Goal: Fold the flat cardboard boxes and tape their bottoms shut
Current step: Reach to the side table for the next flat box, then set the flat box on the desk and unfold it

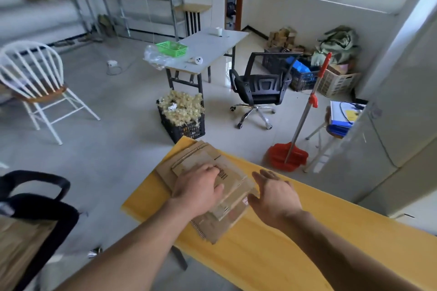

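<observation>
Head view. Early in the task, by the look of it. Stack of flat cardboard boxes (203,157) lying unfolded on the yellow tabletop (295,243), directly under and ahead of the left hand (198,186), just to the left of the right hand (275,196).

No erected box and no tape roll visible near either hand. Folding and taping both judged left to do.

Left hand palm-down on the topmost box (234,182), fingers bent over its printed face. Pressing or gripping: cannot tell. Right hand open, fingers spread, hovering at the stack's right edge. Contact unclear. Likely step: freeing one box from the pile.

Boxes: brown corrugated card, matte, thin flat rectangles fanned unevenly. Fluted edge showing at the corner nearest the left forearm. Dark print and a red mark on the upper sheets.

Tabletop: smooth, long, bright yellow slab.
</observation>
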The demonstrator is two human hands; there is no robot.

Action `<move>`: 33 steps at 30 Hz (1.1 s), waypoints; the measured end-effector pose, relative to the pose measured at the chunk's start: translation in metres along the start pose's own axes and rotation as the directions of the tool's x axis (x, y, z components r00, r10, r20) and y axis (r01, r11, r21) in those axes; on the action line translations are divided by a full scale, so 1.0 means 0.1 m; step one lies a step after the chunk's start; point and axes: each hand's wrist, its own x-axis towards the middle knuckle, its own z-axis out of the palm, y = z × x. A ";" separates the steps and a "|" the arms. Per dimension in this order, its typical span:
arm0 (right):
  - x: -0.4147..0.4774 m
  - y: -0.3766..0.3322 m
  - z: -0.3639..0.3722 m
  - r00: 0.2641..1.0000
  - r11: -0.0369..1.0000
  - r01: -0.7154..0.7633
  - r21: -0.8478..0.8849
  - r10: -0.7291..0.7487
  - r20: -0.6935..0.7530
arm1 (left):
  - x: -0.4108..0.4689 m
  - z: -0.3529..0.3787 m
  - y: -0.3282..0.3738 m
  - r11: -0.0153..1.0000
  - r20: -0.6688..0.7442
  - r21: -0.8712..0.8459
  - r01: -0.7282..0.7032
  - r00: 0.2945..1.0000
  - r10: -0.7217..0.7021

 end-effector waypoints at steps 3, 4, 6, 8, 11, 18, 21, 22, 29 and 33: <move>0.18 -0.08 0.03 1.000 1.000 0.003 -0.009 -0.003 0.017 | 0.14 -0.01 -0.14 1.000 -0.016 0.005 -0.006 1.000 0.006; 0.23 -0.12 0.05 1.000 1.000 0.000 -0.009 0.000 0.026 | 0.20 -0.01 -0.20 1.000 -0.017 0.005 -0.012 1.000 0.012; 0.33 -0.18 0.10 0.999 1.000 -0.025 0.001 0.025 0.047 | 0.31 0.02 -0.31 1.000 -0.007 0.004 -0.028 1.000 0.028; 0.44 -0.24 0.17 0.996 0.998 -0.064 0.020 0.062 0.071 | 0.44 0.05 -0.43 0.999 0.013 0.012 -0.048 0.999 0.048; 0.63 -0.34 0.30 0.984 0.990 -0.137 0.039 0.132 0.119 | 0.66 0.10 -0.66 0.996 0.046 0.009 -0.094 0.995 0.094; 0.98 -0.66 0.68 0.930 0.952 -0.303 0.045 0.285 0.234 | 1.18 0.25 -1.26 0.980 0.188 0.001 -0.200 0.962 0.196; 1.08 -0.77 0.89 0.905 0.930 -0.360 0.070 0.330 0.270 | 1.33 0.36 -1.46 0.971 0.304 0.020 -0.239 0.926 0.222; 1.10 -0.80 0.97 0.893 0.922 -0.382 0.069 0.348 0.284 | 1.36 0.43 -1.53 0.970 0.352 0.010 -0.241 0.909 0.222; 1.20 -0.89 1.47 0.860 0.879 -0.454 0.147 0.389 0.331 | 1.54 0.82 -1.90 0.975 0.528 -0.023 -0.221 0.825 0.200; 1.20 -0.94 1.63 0.877 0.879 -0.448 0.161 0.397 0.272 | 1.57 0.86 -1.95 0.966 0.504 -0.027 -0.258 0.831 0.236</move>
